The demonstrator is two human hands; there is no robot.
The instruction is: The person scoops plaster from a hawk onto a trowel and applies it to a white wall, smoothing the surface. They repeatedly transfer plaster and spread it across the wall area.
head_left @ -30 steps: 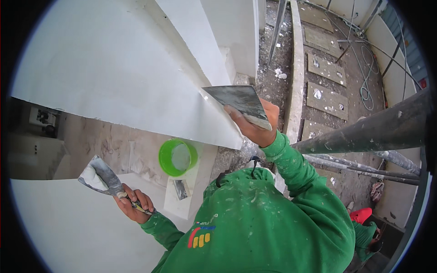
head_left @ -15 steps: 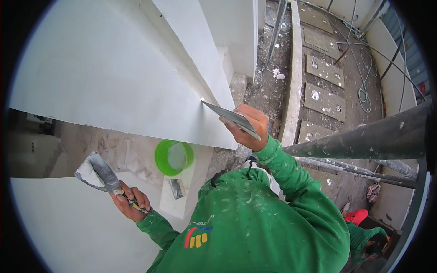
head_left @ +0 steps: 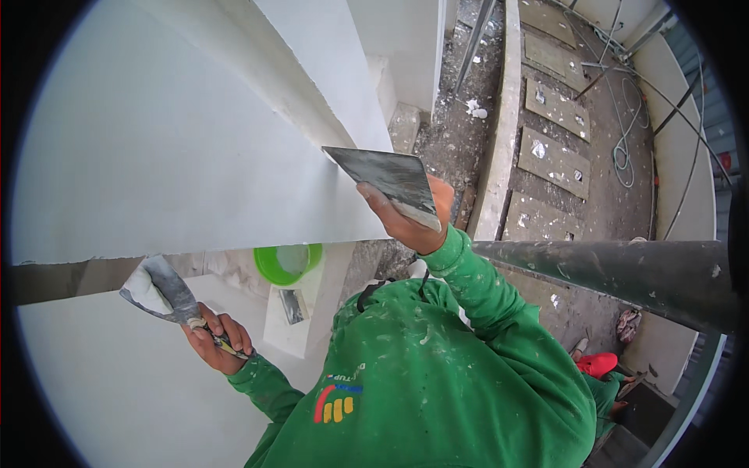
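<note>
My left hand (head_left: 218,340) is closed round the handle of a putty knife (head_left: 176,290). A lump of white putty (head_left: 145,292) lies on its wide blade. My right hand (head_left: 409,228) grips a flat metal plastering blade (head_left: 382,173) by its near edge, thumb across the face. One corner of that blade reaches the recessed groove (head_left: 300,109) beside the broad white wall surface (head_left: 156,148); whether it presses there is hard to tell. Between and beyond my hands, a green bucket (head_left: 264,269) with whitish stuff inside stands below, partly hidden by the wall's edge.
Near the bucket, a small metal plate (head_left: 294,306) lies on a white ledge (head_left: 285,337). A thick dark pipe (head_left: 608,269) crosses to my right. Farther off are splattered slabs (head_left: 554,161), a hose (head_left: 622,152) and poles. At lower right another person (head_left: 605,394) is partly visible.
My right hand has turned the plastering blade so its broad face shows, shifting it slightly left and up. The view has shifted, and the wall covers more of the bucket. My left hand keeps its hold.
</note>
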